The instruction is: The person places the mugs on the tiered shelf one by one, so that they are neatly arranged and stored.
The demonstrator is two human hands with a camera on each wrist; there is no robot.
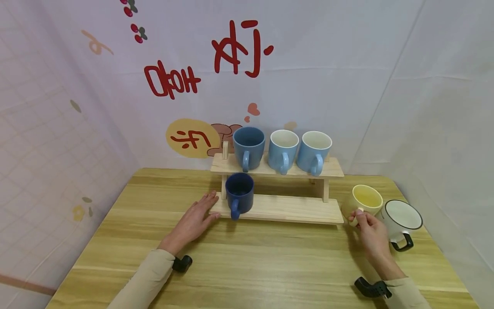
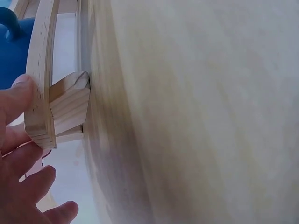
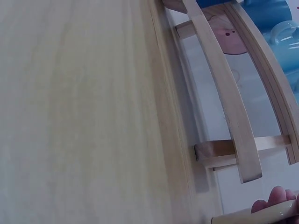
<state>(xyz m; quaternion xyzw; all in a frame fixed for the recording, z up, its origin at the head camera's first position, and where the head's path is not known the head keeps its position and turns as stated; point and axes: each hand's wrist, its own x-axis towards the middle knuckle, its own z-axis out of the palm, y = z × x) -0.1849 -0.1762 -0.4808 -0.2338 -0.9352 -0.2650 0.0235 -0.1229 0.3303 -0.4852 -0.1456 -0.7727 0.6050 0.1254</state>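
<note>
My left hand (image 1: 194, 221) rests against the left end of the wooden two-tier rack (image 1: 293, 209), its thumb and fingers touching the lower board. My right hand (image 1: 373, 231) pinches the handle of a yellow mug (image 1: 367, 197), to the right of the rack; whether the mug touches the table is unclear. At the lower right corner of the right wrist view, fingertips (image 3: 275, 196) show over a pale part of the mug. A dark blue mug (image 1: 240, 193) stands on the lower board near my left hand, handle forward.
On the upper board stand a grey-blue mug (image 1: 249, 148) and two light blue mugs, one in the middle (image 1: 283, 151) and one at right (image 1: 314, 152). A white mug with a black rim (image 1: 401, 221) is close beside my right hand. Behind the wooden table (image 1: 270, 266) hangs a printed cloth (image 1: 328, 86).
</note>
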